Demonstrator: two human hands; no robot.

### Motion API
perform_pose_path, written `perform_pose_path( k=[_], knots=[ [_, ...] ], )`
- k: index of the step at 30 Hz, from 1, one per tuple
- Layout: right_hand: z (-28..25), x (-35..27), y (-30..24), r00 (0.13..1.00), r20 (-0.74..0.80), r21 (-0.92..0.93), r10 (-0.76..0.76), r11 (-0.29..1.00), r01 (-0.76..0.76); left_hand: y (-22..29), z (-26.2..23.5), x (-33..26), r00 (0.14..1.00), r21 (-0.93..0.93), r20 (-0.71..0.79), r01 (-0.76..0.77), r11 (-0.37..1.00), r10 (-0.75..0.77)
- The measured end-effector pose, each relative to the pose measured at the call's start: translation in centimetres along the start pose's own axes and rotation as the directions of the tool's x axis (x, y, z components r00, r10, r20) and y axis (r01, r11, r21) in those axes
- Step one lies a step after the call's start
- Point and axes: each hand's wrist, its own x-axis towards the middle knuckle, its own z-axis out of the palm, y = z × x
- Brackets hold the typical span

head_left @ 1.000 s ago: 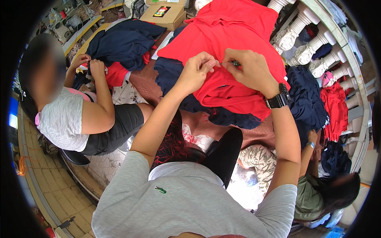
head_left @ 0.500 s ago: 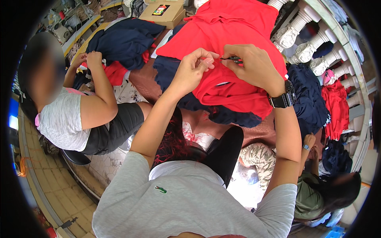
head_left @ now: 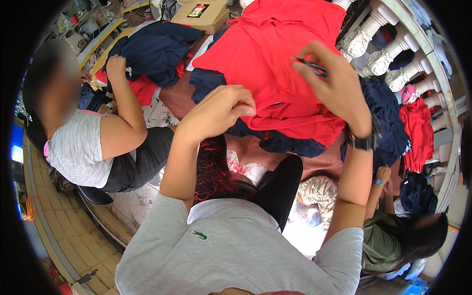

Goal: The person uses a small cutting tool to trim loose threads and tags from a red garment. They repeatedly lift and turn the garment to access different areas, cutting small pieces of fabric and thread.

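A large red garment (head_left: 275, 54) lies spread over dark navy cloth in front of me. My left hand (head_left: 221, 110) is at the left lower edge of the red garment, its fingers curled and pinched on the cloth there. Above the right part of the garment my right hand (head_left: 334, 81) is raised, bent around small dark thread snips (head_left: 314, 68). The snips are partly covered by my fingers and stand apart from the cloth.
A person (head_left: 78, 142) sits at my left beside navy garments (head_left: 147, 51); another person (head_left: 398, 241) sits at the lower right. White balusters (head_left: 368, 34) line the right side, near navy cloth (head_left: 383, 123). A cardboard box (head_left: 204, 17) stands at the back. Red thread scraps lie on my lap.
My hands have moved apart: the left down and leftward to the garment's edge, the right slightly rightward with the snips. The red garment's lower folds have shifted a little.
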Motion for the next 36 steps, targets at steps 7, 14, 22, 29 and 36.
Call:
perform_pose_path(
  k=[7,14,22,29,36],
  knots=[
    [4.1,-9.9,-2.6,0.783,0.125,0.221,0.609,0.753,-0.62,1.6,4.5,3.0,0.91,0.134,-0.341,-0.204,0.97,0.238],
    [11.8,-10.2,-2.3,0.651,-0.067,0.762,0.756,0.46,-0.456,0.1,4.9,3.9,0.932,0.157,-0.286,-0.182,0.971,0.221],
    [12.2,-10.3,-2.8,0.724,-0.253,0.714,0.642,0.629,-0.308,-0.1,4.6,3.8,0.976,-0.017,-0.215,-0.018,1.0,0.014],
    [12.2,-10.8,-2.4,0.749,-0.263,0.685,0.608,0.664,-0.299,0.4,6.2,2.7,0.956,-0.444,-0.266,-0.012,0.896,-0.119],
    [11.0,-10.5,-3.0,0.632,0.09,0.933,0.77,0.157,-0.324,0.6,8.6,1.1,0.821,-0.314,-0.561,-0.097,0.945,-0.102]
  ],
)
